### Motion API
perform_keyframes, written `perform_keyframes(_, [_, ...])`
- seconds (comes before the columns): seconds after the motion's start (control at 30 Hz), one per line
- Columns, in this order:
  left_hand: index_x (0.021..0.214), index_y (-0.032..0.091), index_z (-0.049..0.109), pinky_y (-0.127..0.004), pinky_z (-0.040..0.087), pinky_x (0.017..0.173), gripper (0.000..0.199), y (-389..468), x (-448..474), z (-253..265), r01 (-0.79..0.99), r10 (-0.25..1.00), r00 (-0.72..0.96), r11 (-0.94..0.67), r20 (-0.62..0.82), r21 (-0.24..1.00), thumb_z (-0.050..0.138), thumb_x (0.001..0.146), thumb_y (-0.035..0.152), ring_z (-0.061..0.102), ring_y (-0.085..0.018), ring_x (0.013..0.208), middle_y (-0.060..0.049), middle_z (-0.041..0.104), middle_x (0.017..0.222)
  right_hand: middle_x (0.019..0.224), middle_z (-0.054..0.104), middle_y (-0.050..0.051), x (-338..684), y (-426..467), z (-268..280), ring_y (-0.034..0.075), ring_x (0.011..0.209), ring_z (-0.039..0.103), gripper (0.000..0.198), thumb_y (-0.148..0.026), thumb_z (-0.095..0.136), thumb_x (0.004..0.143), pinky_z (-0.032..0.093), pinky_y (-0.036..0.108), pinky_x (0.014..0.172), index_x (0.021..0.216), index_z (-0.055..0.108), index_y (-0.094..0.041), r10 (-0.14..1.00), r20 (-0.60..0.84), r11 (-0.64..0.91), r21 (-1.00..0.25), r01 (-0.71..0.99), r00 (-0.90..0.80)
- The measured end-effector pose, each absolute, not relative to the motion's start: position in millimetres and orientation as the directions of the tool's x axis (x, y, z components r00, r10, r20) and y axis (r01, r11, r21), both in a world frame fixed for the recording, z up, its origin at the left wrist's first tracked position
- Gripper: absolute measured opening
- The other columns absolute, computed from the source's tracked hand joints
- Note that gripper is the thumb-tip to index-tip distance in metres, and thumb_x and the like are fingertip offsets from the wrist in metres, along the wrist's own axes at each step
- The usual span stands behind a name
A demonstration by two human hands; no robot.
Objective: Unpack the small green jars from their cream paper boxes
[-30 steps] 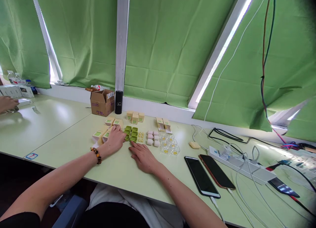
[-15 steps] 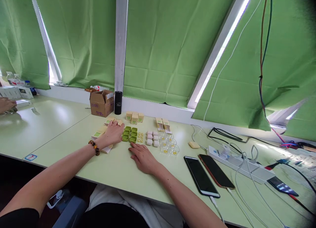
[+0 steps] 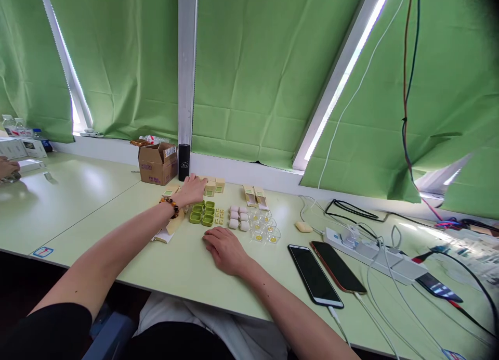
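My left hand (image 3: 193, 190), with a beaded bracelet (image 3: 169, 206) at its wrist, reaches out with fingers extended to the small beige boxes (image 3: 210, 187) at the back. Its fingertips are at the leftmost box and partly cover it; I see no grip. My right hand (image 3: 225, 249) lies palm down on the table, holding nothing. Between the hands are several green square cups (image 3: 202, 214) and tiny gold-coloured pieces (image 3: 219, 216). To the right stand several pale pink blocks (image 3: 238, 218) and clear cups (image 3: 264, 226). Flattened beige cartons (image 3: 164, 235) lie partly under my left forearm.
Two open cartons (image 3: 255, 197) lie at the back. A cardboard box (image 3: 158, 164) and black cylinder (image 3: 184, 162) stand by the wall. Two phones (image 3: 315, 275) with cables and a white power strip (image 3: 374, 256) occupy the right. Another person's hand (image 3: 8, 168) is at far left.
My left hand has moved right and away from me, from above the cartons at the left to the small beige boxes. My right hand stays in place. The view has shifted slightly.
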State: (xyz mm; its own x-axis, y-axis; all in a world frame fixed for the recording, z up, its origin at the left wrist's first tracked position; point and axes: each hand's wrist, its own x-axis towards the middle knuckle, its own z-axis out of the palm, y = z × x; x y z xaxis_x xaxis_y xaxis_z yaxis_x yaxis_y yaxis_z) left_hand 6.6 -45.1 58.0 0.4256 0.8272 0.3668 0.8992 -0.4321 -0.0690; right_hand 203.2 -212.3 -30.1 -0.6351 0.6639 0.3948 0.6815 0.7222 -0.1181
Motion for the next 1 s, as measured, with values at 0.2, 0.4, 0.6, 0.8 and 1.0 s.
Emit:
perform_keyframes(0.2, [0.138,0.01,0.054,-0.051,0.029,0.107,0.053,-10.8,53.3,47.7,0.859,0.768,0.508,-0.482,0.391,-0.169,0.059,0.085,0.015,0.037,-0.039,0.134,-0.026,0.055,0.134,0.117,0.071,0.009,202.1,-215.1,-26.8,0.024,0.108,0.06,0.023,-0.016,0.057,0.097,0.048,0.038,0.092,0.117,0.068,-0.02,0.66,0.4,0.717,-0.083,0.692,-0.635])
perform_keyframes(0.4, [0.143,0.004,0.05,-0.055,0.025,0.113,0.064,26.4,83.6,38.4,0.893,0.819,0.447,-0.435,0.359,-0.119,0.063,0.082,0.018,0.035,-0.043,0.141,-0.031,0.053,0.139,0.12,0.07,0.01,201.8,-217.5,-27.9,0.025,0.108,0.059,0.026,-0.017,0.057,0.096,0.048,0.038,0.089,0.121,0.065,-0.021,0.631,0.427,0.733,-0.053,0.679,-0.648])
perform_keyframes(0.6, [0.135,0.01,0.059,-0.061,0.01,0.122,0.061,47.7,102.2,23.4,0.91,0.852,0.406,-0.411,0.33,-0.059,0.068,0.075,0.02,0.023,-0.045,0.153,-0.026,0.051,0.148,0.118,0.07,0.011,202.3,-217.2,-30.0,0.026,0.105,0.059,0.027,-0.017,0.059,0.095,0.048,0.039,0.084,0.121,0.064,-0.02,0.58,0.436,0.764,0.001,0.645,-0.688])
perform_keyframes(0.8, [0.13,0.009,0.058,-0.059,0.011,0.124,0.055,45.4,103.0,20.9,0.873,0.807,0.473,-0.484,0.354,-0.064,0.063,0.075,0.009,0.036,-0.038,0.145,-0.022,0.064,0.127,0.117,0.07,0.01,200.7,-216.7,-28.0,0.026,0.106,0.059,0.029,-0.018,0.061,0.094,0.047,0.039,0.084,0.122,0.063,-0.02,0.566,0.439,0.77,0.019,0.637,-0.698])
perform_keyframes(1.0, [0.123,0.011,0.056,-0.054,0.012,0.126,0.046,27.8,103.7,21.0,0.826,0.751,0.495,-0.562,0.437,0.031,0.06,0.078,0.006,0.051,-0.033,0.129,-0.02,0.063,0.126,0.114,0.071,0.01,199.2,-216.9,-27.5,0.025,0.104,0.059,0.03,-0.018,0.062,0.093,0.047,0.038,0.082,0.123,0.063,-0.019,0.56,0.443,0.772,0.028,0.635,-0.7])
